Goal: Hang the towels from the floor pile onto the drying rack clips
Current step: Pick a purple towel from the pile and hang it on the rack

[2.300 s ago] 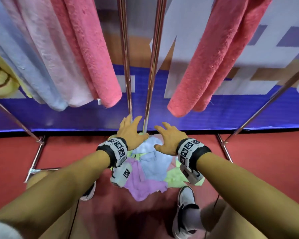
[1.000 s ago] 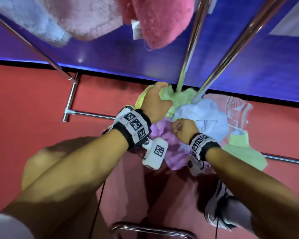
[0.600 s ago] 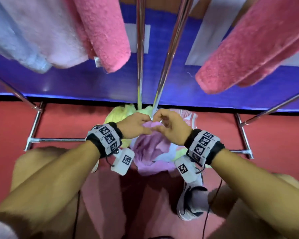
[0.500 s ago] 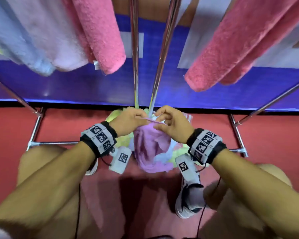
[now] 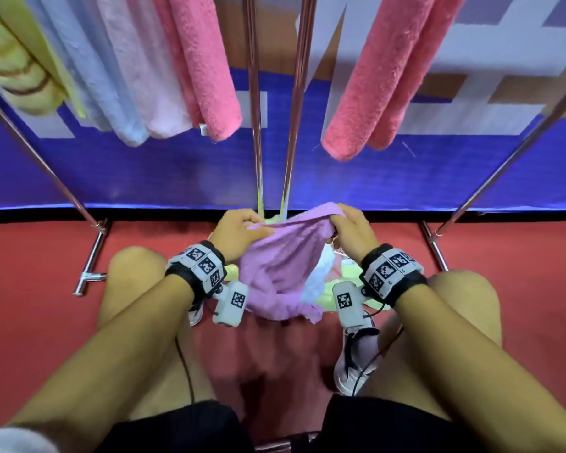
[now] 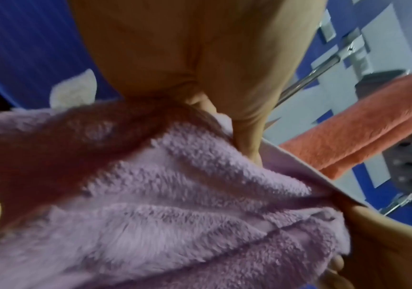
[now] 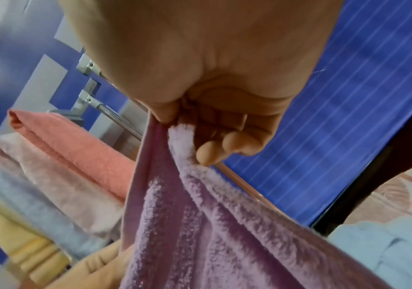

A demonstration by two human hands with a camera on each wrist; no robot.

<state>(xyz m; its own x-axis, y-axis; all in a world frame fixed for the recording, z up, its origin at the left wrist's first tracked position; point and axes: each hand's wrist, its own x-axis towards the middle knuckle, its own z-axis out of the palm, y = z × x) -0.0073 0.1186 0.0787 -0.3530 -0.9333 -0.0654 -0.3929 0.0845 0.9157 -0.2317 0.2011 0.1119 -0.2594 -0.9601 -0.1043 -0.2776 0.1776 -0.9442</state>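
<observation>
A fluffy lilac towel [image 5: 283,256] hangs between my two hands above the floor pile [image 5: 321,282]. My left hand [image 5: 239,228] pinches its top edge on the left, and my right hand [image 5: 350,230] pinches the same edge on the right. The towel [image 6: 175,205] fills the left wrist view under my left hand [image 6: 224,109]. In the right wrist view my right hand [image 7: 187,117] grips the towel [image 7: 199,224] between thumb and curled fingers. Light blue and pale green towels lie in the pile behind it. The drying rack's poles [image 5: 290,103] rise just beyond my hands.
Yellow, light blue, pale pink and pink towels [image 5: 203,67] hang on the rack's left side, and another pink towel [image 5: 379,76] on the right. The rack's slanted legs [image 5: 92,256] stand on the red floor. My knees and a white shoe [image 5: 353,364] flank the pile.
Both hands reached into the pile, took hold of the lilac towel and lifted it. Since half a second ago they have drawn apart, spreading its top edge.
</observation>
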